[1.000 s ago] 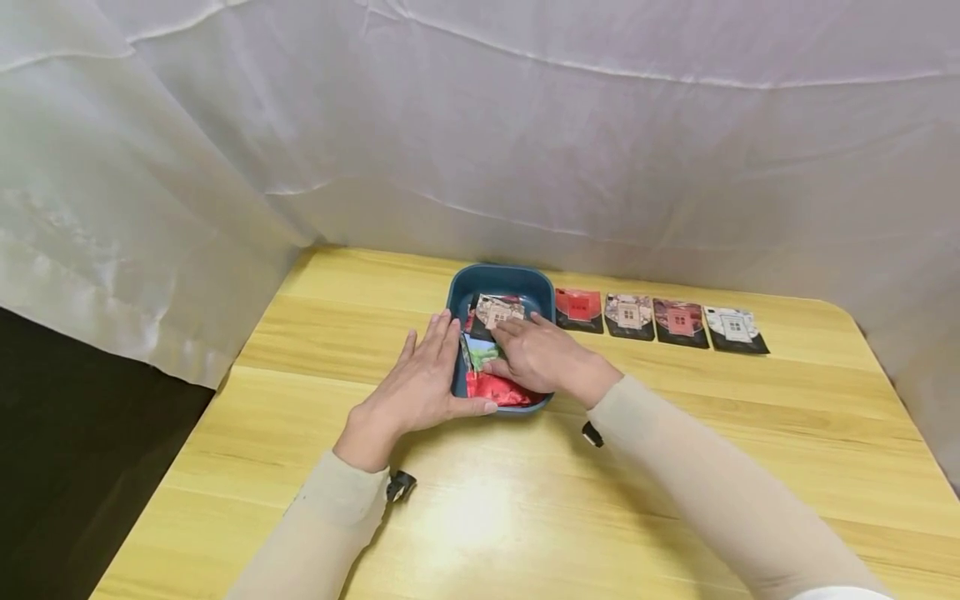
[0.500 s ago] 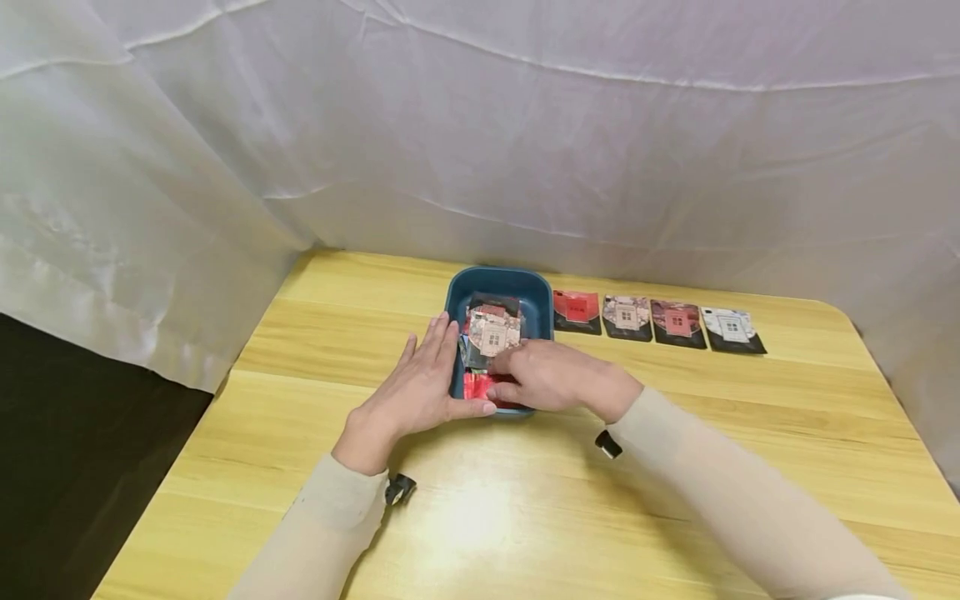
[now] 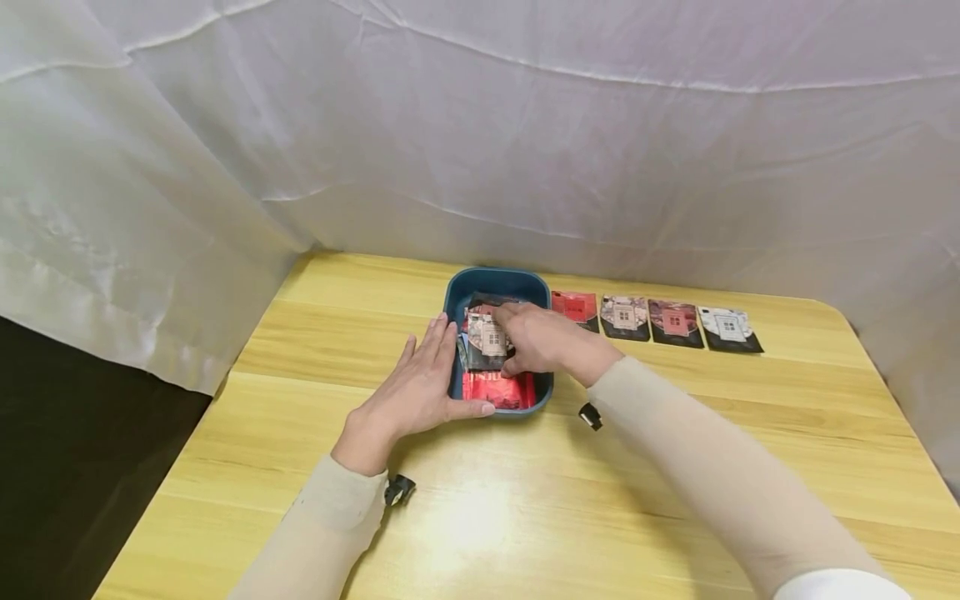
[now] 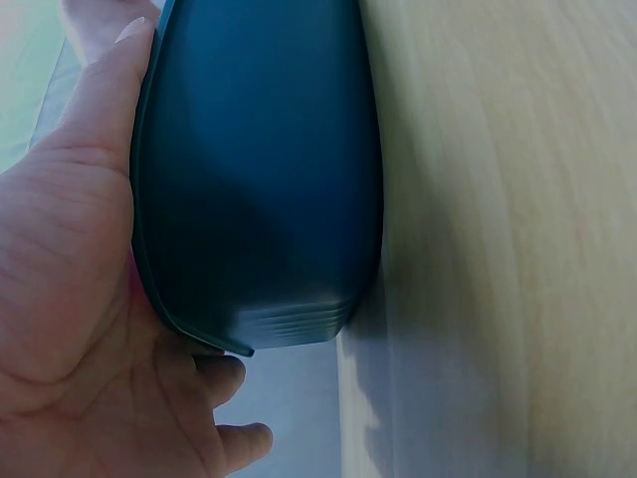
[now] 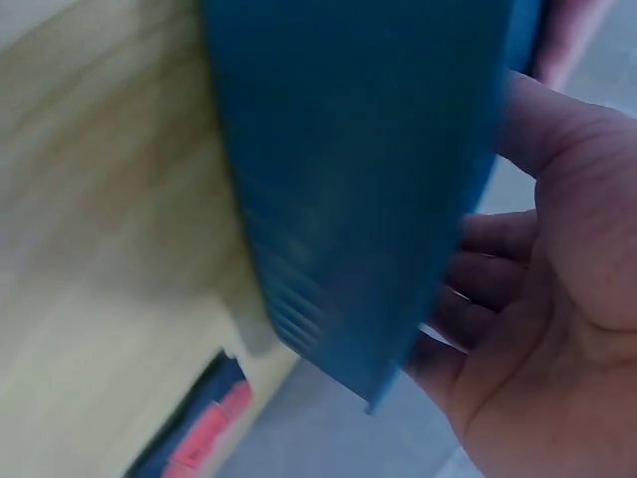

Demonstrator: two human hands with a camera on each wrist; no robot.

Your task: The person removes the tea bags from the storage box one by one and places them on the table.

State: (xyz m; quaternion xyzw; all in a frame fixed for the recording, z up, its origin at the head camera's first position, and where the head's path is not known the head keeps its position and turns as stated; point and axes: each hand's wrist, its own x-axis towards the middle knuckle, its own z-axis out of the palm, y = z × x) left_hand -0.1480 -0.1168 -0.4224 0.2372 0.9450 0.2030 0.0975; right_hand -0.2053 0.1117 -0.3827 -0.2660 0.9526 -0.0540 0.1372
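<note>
The head view looks down into the box (image 3: pixel 534 289), which stands on the table (image 3: pixel 337 300); the wrist views show only its outer walls, with fine ridges towards the far end. Inside, a beige packet (image 3: pixel 486 342) lies towards the left, partly over other packets, and a red packet (image 3: pixel 495 390) lies at the near end.

The left hand (image 3: pixel 418 387) rests along the left rim, fingers straight, thumb extended along the near rim. The left wrist view adds its palm against the rim, with two fingertips poking out past it. The right hand (image 3: pixel 546 340) reaches over the right rim, fingers bent, covering the right part of the beige packet. In the right wrist view the wall hides its fingertips, so I can't tell whether they grip the packet or merely touch it.

To the right, four packets form a row: red (image 3: pixel 576 309) just beside the box and partly behind the right hand, then pale pink (image 3: pixel 626 317), dark red (image 3: pixel 676 322) and white (image 3: pixel 730 328). The right sleeve (image 3: pixel 697 454) crosses above the table on the near side of the row. A pale curtain (image 3: pixel 525 150) hangs behind the far edge.
</note>
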